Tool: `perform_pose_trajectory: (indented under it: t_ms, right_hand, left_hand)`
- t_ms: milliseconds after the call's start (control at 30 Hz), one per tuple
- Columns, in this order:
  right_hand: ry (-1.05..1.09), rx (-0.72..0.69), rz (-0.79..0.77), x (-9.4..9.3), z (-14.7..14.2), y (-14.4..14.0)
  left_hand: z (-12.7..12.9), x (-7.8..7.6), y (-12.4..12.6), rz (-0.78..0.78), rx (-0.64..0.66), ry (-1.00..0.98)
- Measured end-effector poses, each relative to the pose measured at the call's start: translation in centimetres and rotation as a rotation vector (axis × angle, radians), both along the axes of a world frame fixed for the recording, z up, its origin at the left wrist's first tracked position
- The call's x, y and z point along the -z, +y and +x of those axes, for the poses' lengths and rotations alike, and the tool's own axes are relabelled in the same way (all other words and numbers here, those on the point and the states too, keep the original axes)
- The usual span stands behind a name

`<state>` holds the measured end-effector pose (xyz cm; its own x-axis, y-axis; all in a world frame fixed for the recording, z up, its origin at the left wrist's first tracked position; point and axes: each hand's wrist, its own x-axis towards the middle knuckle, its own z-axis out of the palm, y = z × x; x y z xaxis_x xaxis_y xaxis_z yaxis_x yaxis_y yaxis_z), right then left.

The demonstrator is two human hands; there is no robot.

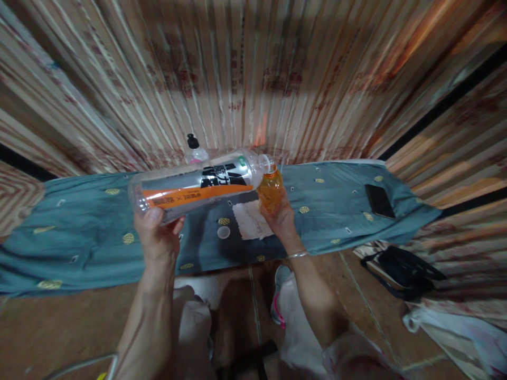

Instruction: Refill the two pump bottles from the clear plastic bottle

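My left hand (pixel 158 235) grips the base end of a large clear plastic bottle (pixel 198 184) with an orange and black label, held on its side with its mouth to the right. The mouth rests over a small container of orange liquid (pixel 270 190), which my right hand (pixel 281 219) holds from below. Both are held above a blue-green patterned cloth (pixel 79 221) spread over a low surface. A white paper napkin (pixel 251 220) and a small white cap (pixel 224 232) lie on the cloth under the bottle.
A dark phone (pixel 379 201) lies on the cloth's right end. A bottle with a black top (pixel 194 148) stands behind the big bottle. A black bag (pixel 404 269) and white bags (pixel 455 327) sit on the floor at right. Striped sheets line the wall behind.
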<state>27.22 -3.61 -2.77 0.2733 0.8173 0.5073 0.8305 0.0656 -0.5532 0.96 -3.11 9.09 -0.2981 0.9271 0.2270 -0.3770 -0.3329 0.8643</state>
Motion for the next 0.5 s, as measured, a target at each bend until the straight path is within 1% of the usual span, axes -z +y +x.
perform_pose_trajectory:
  t_ms: [67, 133, 233, 333, 500]
  right_hand:
    - [0.014, 0.032, -0.012, 0.3, 0.0, 0.1]
    - [0.025, 0.057, -0.005, 0.6, 0.0, 0.2]
    - [0.031, 0.072, 0.038, 1.0, 0.1, 0.3]
    - [0.045, 0.066, 0.046, 1.2, 0.1, 0.4]
    - [0.068, 0.065, 0.023, 0.9, 0.1, 0.3]
  left_hand:
    - [0.0, -0.1, 0.0, 0.003, 0.004, 0.0]
    - [0.1, -0.2, -0.1, -0.025, -0.005, -0.014]
    - [0.2, -0.6, -0.1, -0.062, -0.016, -0.04]
    - [0.4, -0.8, -0.2, -0.049, -0.016, -0.049]
    - [0.2, -0.3, 0.0, -0.019, -0.019, -0.002]
